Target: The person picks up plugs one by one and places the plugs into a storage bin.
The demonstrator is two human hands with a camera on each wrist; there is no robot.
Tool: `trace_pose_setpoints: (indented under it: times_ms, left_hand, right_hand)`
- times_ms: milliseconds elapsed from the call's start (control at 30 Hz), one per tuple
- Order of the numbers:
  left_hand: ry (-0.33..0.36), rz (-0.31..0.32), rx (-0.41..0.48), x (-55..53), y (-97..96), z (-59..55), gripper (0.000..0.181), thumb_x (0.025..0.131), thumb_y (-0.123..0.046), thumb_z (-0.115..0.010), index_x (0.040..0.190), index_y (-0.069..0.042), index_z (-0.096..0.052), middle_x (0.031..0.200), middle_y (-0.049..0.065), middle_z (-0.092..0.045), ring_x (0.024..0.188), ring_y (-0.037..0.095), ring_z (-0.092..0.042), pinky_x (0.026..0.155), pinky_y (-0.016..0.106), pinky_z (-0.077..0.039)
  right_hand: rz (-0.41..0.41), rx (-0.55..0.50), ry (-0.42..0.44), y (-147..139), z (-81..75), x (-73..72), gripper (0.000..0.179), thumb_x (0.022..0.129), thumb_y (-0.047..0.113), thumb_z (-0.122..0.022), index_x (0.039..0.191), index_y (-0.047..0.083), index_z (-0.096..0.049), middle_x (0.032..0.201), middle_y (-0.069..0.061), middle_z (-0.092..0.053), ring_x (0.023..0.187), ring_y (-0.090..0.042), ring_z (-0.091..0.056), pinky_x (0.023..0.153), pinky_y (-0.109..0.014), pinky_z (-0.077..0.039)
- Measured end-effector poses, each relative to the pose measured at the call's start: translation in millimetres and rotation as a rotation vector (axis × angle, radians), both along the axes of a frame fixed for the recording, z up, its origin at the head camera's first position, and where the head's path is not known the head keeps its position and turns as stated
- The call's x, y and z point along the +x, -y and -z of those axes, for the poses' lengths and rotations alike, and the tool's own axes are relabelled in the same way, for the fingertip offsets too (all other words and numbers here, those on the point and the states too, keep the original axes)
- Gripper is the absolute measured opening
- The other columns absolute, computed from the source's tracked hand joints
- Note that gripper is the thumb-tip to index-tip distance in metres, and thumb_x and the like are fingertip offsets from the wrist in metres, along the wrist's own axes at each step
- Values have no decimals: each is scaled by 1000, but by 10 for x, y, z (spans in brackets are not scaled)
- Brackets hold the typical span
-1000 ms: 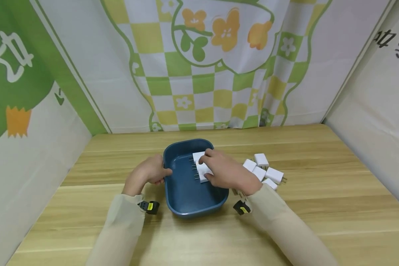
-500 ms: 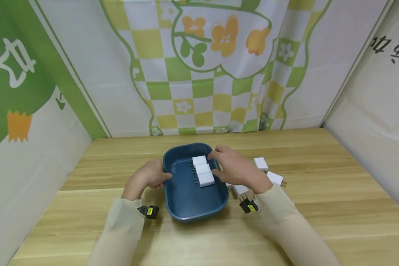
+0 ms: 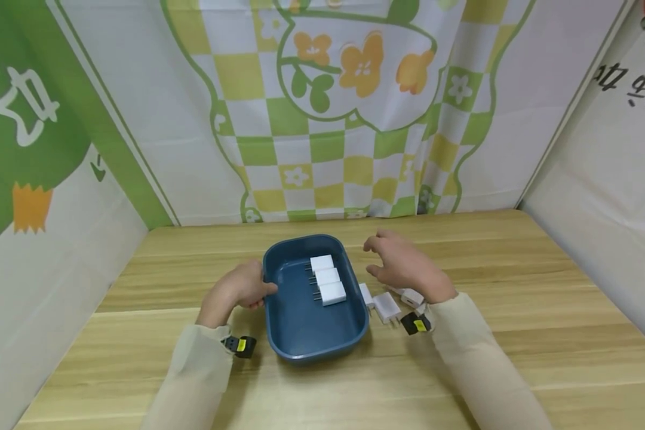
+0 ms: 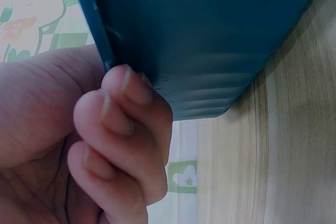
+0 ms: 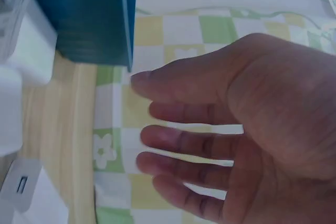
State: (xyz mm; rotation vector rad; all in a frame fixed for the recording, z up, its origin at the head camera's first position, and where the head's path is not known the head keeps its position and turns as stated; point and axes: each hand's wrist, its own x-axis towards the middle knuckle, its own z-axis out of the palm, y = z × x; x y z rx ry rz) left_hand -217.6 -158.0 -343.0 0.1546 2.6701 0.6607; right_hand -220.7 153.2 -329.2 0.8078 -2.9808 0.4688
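Note:
My left hand (image 3: 242, 285) grips the left rim of a dark blue plastic bin (image 3: 295, 334), thumb over the edge and fingers curled against the outer wall (image 4: 199, 35). Inside the bin, three white charger plugs (image 3: 328, 278) lie in a column toward the right side, prongs pointing left. My right hand (image 3: 405, 263) hovers to the right of the bin with nothing in it; its fingers are spread and slightly bent in the right wrist view. Below it, loose white charger plugs (image 3: 387, 306) lie on the table, some hidden by the hand and wrist.
The wooden table (image 3: 166, 370) runs back to a checked, flowered curtain (image 3: 328, 143). Printed cloth walls stand on the left and right. In the right wrist view, one charger (image 5: 34, 190) shows its USB port near the bin's outer side.
My right hand has let go of the charger in the bin and moved out over the rim to the right. The left hand keeps its hold on the bin.

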Motion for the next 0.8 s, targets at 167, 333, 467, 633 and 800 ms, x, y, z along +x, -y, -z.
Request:
trace_pose_setpoints:
  times_ms: [167,333,467,633,800]
  left_hand:
    - [-16,4,4,6,8,3,39,100,-18,-63,64,-3,-65,54,2,-57,48,11,-48,50,23,-38]
    - [-19,6,18,20,21,23,40,99,-17,-63,62,-4,-64,52,1,-56,46,11,-48,49,23,-39]
    - [-19,2,29,43,28,46,40,99,-16,-63,60,-4,-63,51,1,-55,45,11,-47,48,22,-39]
    - [-24,3,34,43,18,47,40,99,-15,-63,60,-4,-62,51,1,-55,45,10,-46,47,22,-37]
    - [-31,6,31,13,10,33,39,98,-15,-62,61,-3,-63,50,1,-54,44,10,-46,46,22,-37]
  right_hand:
    - [10,92,75,-38,37,-51,36,94,19,-72,124,0,-66,120,-15,-64,107,-32,-62,92,-46,-50]
    - [-2,155,235,-28,60,-59,39,91,24,-76,122,2,-68,112,-12,-69,103,-27,-65,89,-45,-52]
    - [10,170,325,-20,93,-25,41,84,26,-83,115,2,-71,103,-9,-69,91,-21,-64,82,-42,-53]
    - [31,181,340,3,140,19,32,75,24,-90,72,8,-63,71,6,-52,63,-10,-43,60,-30,-42]
    - [73,196,356,52,180,40,59,71,19,-90,52,18,-34,55,8,-20,52,-11,-21,50,-28,-23]
